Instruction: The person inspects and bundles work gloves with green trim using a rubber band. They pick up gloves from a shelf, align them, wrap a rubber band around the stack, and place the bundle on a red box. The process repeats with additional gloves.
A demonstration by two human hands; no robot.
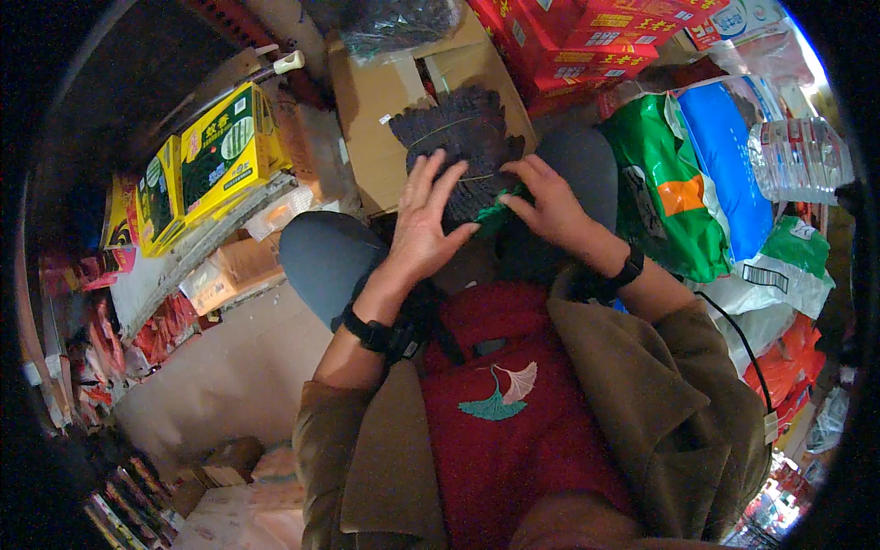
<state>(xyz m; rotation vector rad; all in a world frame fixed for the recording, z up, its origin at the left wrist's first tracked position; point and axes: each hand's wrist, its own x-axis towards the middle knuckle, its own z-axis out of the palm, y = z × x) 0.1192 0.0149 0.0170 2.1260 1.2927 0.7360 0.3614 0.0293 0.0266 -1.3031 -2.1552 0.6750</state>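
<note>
Left hand [423, 220] lies spread and loose against a dark charcoal, ribbed-looking fabric bundle [451, 119] between the knees; the right hand [557, 209] curls beside the bright green textured strip [492, 218] at its near end, though whether it pinches I cannot tell. With so light a hold, the layers could fan out if the thin pale band [440, 129] slipped. A hard tug might skew them toward the open brown cardboard box [374, 115] beyond.

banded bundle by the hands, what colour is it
The banded bundle is dark grey, nearly black; best seen in the head view.
</note>
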